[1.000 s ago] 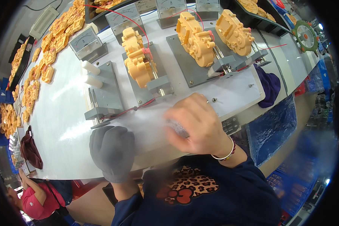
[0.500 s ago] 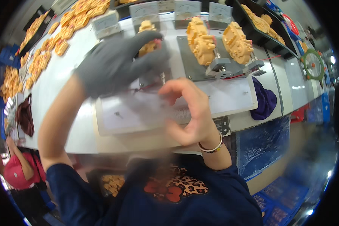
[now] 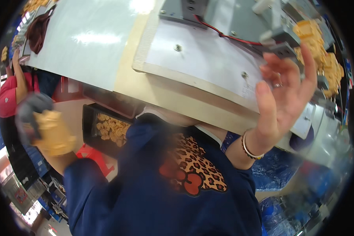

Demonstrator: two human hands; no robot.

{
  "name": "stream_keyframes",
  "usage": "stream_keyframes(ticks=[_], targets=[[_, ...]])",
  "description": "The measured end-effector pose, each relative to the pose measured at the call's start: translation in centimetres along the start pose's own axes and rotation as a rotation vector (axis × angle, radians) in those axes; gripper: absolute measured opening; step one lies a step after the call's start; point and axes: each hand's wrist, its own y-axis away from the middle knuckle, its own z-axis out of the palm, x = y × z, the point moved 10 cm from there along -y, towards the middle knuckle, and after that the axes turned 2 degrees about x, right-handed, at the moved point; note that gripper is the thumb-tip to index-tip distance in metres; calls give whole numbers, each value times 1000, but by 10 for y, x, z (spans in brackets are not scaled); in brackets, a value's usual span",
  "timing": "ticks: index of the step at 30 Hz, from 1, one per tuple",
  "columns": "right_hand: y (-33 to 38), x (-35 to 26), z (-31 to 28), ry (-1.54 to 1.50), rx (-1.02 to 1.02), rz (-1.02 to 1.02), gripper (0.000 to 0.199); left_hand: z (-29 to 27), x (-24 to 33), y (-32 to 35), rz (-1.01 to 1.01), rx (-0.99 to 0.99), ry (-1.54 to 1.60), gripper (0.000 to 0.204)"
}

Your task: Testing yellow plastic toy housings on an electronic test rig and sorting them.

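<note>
Left hand (image 3: 33, 112) in grey glove, half a second ago up at far fixtures, now low at near left, fingers gripping yellow moulded plastic part (image 3: 54, 133): part lifted clear of pale worktop (image 3: 145, 84). Long axis near upright, tilted; facing unclear, blurred. Bare right hand (image 3: 285, 92) raised, fingers spread, holding nothing.

The one camera sits on my head and looks steeply down my own front, so near that my blue top fills the lower picture. The workbench (image 3: 106, 51) edge curves across the top, bent by the fisheye, with no second view sharing it.
</note>
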Motion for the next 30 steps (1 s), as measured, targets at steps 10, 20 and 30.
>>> stream_keyframes(ticks=[10,20,30], targets=[[11,-2,-6,32,-19,-24,76,415,-201,298,-1844,1495,989,35],[5,-5,-23,-26,140,-24,78,50,-47,-14,-317,927,308,26],[-4,12,-73,509,-86,37,18,-14,-23,-293,-207,846,-968,14]])
